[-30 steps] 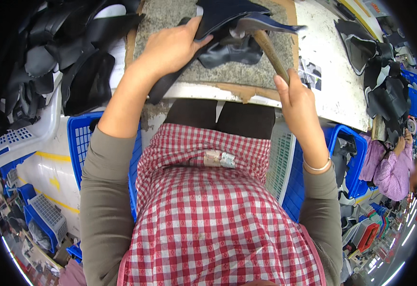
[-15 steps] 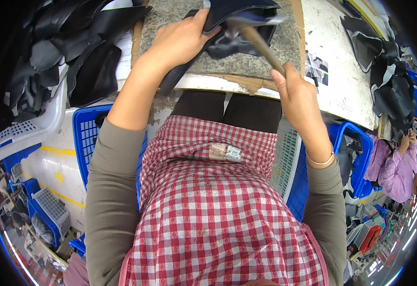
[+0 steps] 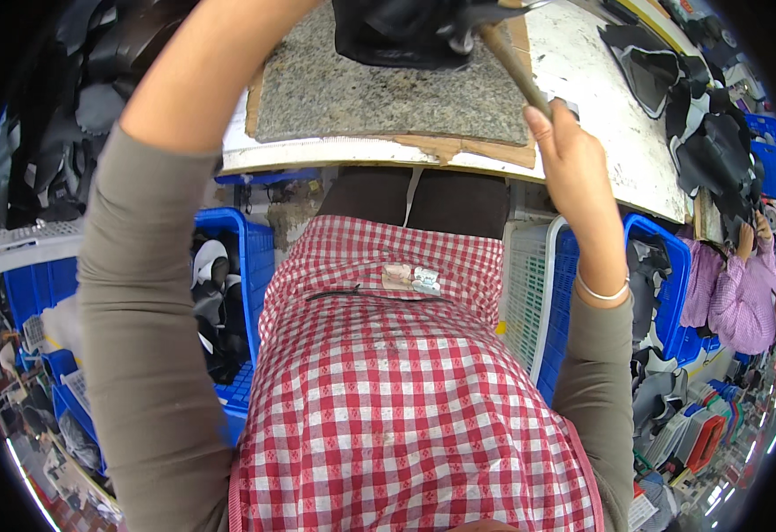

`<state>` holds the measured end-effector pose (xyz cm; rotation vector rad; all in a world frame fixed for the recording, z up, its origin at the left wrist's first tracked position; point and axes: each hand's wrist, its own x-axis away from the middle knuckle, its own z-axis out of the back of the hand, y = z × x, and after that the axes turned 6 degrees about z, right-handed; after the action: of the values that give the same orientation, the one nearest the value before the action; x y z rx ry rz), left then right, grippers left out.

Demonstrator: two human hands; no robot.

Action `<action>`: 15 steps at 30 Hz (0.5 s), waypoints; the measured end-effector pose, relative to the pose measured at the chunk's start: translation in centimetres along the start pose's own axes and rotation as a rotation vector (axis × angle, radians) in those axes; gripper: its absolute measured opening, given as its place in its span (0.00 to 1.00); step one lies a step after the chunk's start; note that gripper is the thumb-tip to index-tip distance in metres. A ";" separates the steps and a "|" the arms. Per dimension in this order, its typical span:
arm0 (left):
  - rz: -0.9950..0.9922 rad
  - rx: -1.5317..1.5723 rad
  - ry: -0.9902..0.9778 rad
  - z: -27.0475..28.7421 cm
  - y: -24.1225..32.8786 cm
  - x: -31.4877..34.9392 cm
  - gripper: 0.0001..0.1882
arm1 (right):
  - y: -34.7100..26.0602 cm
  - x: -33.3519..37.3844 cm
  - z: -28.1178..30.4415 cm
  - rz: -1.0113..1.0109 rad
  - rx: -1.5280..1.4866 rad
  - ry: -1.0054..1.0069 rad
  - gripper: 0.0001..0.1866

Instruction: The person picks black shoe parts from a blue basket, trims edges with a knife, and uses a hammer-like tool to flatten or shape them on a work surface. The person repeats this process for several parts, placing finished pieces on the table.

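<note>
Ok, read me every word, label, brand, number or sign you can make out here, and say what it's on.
There is no text I can read out.
Patch on the checked apron: any markings are too small to read.
Sheet behind the right hand: mostly hidden, unreadable.
Hammer and grey slab: no lettering shows.

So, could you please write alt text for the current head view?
The right hand grips a hammer, its head near a black piece over a speckled grey slab; the left hand is beyond the top edge.
</note>
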<state>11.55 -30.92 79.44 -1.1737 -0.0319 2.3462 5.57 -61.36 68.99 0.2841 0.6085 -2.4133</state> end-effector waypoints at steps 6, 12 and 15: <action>0.362 0.280 -0.607 -5.4 3.9 8.6 0.47 | 2.9 1.5 -4.6 -0.194 0.028 -0.223 0.24; 0.442 0.607 -0.350 -9.5 0.3 8.4 0.16 | 2.2 0.5 -2.8 -0.117 -0.052 -0.148 0.22; 0.409 0.689 -0.356 -9.0 -1.0 7.2 0.16 | 0.6 -2.4 -2.3 0.040 -0.128 0.018 0.21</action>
<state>15.22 -28.66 68.69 -0.4446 0.8909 2.5453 7.98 -59.41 67.60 0.2617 0.7553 -2.3236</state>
